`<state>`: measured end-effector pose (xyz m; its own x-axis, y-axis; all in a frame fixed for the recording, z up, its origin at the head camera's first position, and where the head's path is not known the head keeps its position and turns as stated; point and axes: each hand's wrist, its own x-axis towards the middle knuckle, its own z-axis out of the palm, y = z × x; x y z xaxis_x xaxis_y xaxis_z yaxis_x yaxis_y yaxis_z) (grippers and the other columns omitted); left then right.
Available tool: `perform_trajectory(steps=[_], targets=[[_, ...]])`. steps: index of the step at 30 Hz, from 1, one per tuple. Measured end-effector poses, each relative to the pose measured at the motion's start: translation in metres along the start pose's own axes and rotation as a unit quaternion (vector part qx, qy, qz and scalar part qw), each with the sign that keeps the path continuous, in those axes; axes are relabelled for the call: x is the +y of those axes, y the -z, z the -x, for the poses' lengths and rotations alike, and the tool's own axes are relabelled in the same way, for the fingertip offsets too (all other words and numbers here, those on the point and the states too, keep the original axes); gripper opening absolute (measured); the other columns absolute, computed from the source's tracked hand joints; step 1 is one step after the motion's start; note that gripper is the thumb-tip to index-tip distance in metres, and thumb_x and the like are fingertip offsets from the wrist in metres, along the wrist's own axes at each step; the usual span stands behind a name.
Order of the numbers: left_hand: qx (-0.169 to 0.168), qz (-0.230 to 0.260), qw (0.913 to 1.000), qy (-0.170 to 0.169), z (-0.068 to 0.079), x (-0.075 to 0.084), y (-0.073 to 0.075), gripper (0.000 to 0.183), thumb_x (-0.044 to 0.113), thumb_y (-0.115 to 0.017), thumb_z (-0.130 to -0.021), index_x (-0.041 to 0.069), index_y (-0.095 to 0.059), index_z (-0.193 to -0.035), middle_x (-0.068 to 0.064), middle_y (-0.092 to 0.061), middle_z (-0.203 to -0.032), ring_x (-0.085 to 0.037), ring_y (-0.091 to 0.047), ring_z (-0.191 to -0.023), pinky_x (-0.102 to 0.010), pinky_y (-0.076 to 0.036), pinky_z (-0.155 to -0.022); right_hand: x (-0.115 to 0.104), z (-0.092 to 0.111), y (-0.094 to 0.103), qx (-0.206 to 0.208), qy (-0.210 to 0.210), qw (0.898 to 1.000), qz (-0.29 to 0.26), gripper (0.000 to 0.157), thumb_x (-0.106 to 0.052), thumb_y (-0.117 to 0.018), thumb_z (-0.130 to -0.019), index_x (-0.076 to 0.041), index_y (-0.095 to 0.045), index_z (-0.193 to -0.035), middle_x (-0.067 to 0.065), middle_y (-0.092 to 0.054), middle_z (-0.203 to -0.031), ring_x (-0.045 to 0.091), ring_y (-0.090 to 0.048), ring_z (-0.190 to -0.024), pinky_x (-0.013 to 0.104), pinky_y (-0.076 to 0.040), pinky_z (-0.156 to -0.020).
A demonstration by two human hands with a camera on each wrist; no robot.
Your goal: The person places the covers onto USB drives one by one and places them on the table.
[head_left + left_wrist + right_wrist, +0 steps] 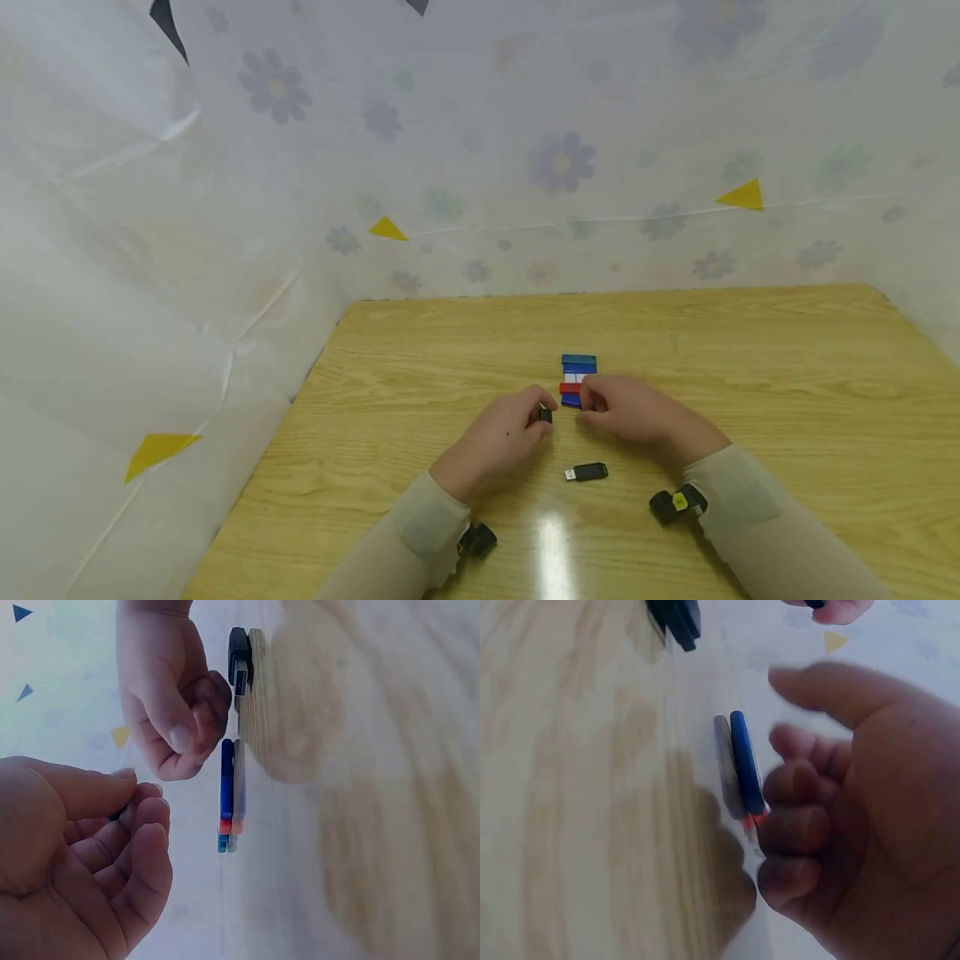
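Note:
My left hand (504, 435) pinches a small black cap-like piece (545, 415) between thumb and fingers; in the left wrist view the fingers mostly hide it. To its right, my right hand (628, 408) hovers at a row of flat sticks with loosely bent fingers. Its thumb stands apart from the fingers in the right wrist view, with nothing between them. The row has a teal stick (579, 360) at the far end, then a blue one, white parts, a red stick (569, 388) and a near blue stick (746, 761). Nearer me lies a black USB stick (590, 472), its metal plug bare and facing left.
Everything lies on a wood-grain table (420, 358). Behind it hangs a flower-printed sheet (487, 167), which continues along the left side. Yellow triangles (741, 196) are fixed to the sheet. A black wrist device (477, 541) sits on each forearm.

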<state>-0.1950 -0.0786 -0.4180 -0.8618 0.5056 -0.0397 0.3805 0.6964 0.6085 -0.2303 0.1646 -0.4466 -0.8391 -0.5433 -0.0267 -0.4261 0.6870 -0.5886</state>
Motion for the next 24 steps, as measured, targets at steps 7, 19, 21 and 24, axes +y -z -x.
perform_trajectory(steps=[7, 19, 21, 24], targets=[[0.011, 0.006, 0.9999, 0.007, 0.001, -0.001, 0.001, 0.021, 0.022, -0.063, -0.103, 0.019, -0.059, -0.124, 0.009, -0.059, -0.086, -0.010, -0.055, -0.070, -0.027, -0.047, -0.061, -0.007, 0.007, 0.005, -0.102, 0.040, 0.994, -0.002, 0.022, -0.040, -0.077, -0.088, -0.025, -0.060, -0.090, -0.009, -0.052, -0.074, 0.009, -0.048, -0.065, 0.028, -0.039, -0.060], [-0.003, 0.004, 0.9999, 0.012, -0.001, -0.002, 0.000, 0.019, 0.025, -0.064, -0.102, 0.017, -0.065, -0.120, 0.012, -0.060, -0.090, -0.009, -0.057, -0.076, -0.028, -0.048, -0.067, -0.019, 0.012, 0.004, -0.155, 0.005, 0.987, 0.027, 0.028, -0.031, -0.085, -0.076, -0.023, -0.059, -0.084, -0.009, -0.053, -0.074, 0.011, -0.048, -0.068, 0.032, -0.038, -0.062], [-0.004, 0.004, 0.9999, 0.010, -0.002, -0.003, 0.000, 0.018, 0.025, -0.064, -0.102, 0.017, -0.065, -0.119, 0.012, -0.060, -0.090, -0.008, -0.057, -0.077, -0.028, -0.049, -0.068, -0.020, 0.011, 0.004, -0.153, 0.011, 0.988, 0.032, 0.024, -0.027, -0.082, -0.078, -0.023, -0.059, -0.082, -0.010, -0.053, -0.073, 0.010, -0.049, -0.068, 0.031, -0.038, -0.063], [-0.005, 0.003, 1.0000, 0.008, -0.002, -0.004, -0.001, 0.018, 0.024, -0.064, -0.102, 0.017, -0.065, -0.119, 0.013, -0.061, -0.091, -0.008, -0.057, -0.078, -0.028, -0.049, -0.069, -0.020, 0.011, 0.004, -0.144, 0.022, 0.989, 0.033, 0.019, -0.019, -0.077, -0.080, -0.022, -0.058, -0.081, -0.010, -0.052, -0.072, 0.010, -0.049, -0.066, 0.030, -0.039, -0.062]])
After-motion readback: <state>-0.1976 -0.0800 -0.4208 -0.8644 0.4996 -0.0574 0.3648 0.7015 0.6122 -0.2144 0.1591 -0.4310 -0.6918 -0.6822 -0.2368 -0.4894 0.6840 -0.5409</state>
